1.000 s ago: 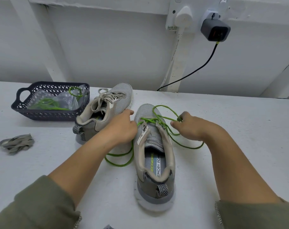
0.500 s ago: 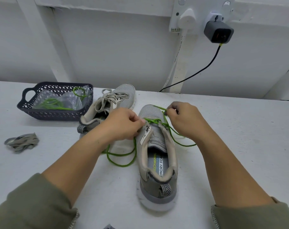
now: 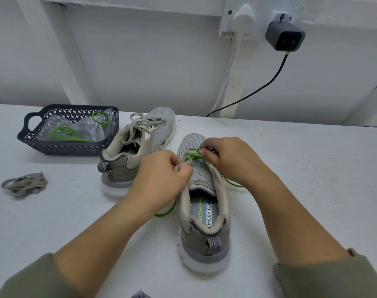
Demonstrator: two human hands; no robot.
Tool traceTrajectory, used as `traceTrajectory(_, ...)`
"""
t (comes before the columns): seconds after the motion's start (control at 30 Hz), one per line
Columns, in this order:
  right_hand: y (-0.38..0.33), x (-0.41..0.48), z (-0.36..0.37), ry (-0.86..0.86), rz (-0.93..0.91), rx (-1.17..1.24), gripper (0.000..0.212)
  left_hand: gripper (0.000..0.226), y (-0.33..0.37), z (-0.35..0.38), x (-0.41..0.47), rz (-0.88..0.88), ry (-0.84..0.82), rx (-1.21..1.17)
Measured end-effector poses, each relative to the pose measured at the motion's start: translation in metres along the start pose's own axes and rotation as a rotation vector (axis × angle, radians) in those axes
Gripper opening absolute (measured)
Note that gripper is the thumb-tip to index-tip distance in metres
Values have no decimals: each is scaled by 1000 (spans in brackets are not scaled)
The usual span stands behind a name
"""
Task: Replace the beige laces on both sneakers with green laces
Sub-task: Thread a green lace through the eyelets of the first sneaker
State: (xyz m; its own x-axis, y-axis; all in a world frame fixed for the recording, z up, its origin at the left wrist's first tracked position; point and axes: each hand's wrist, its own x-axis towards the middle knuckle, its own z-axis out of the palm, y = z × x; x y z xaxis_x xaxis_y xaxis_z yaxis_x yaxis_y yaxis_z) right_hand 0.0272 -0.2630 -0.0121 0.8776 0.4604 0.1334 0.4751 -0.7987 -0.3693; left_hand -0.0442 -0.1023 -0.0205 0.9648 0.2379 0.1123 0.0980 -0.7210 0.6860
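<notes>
Single head-worn wide-angle view, pitched forward and down over a white table (image 3: 312, 179).

The lens sits above and behind the person's forearms, which enter from the two bottom corners and converge just above frame centre, where the left hand (image 3: 161, 179) and right hand (image 3: 228, 160) meet close under it at the green lace (image 3: 193, 155) of the near sneaker (image 3: 204, 239), heel toward the viewer. The view faces a white wall (image 3: 140, 61) behind the table; the table's far edge crosses mid-frame, sloping down to the right. A grey charger (image 3: 285, 36) sits top right, a dark basket (image 3: 60, 148) at left, farther off. The second sneaker (image 3: 157, 125) lies beyond the left hand.
</notes>
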Motion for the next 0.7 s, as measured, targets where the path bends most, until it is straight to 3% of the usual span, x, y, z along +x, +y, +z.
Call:
traceTrajectory(0.13,1,1,3,35,-20,2,20,15,-12,4,1,-143,-66,-197)
traceTrajectory(0.3,-2,5,1,25,-74,-23,17,26,-15,7,4,-188,-188,-251)
traceTrajectory(0.53,-5,11,5,-53,-129,-7,12,35,-17,9,6,-213,-239,-395)
traceTrajectory(0.7,-5,12,12,-31,-169,34,9,25,-20,10,6,-242,-250,-446)
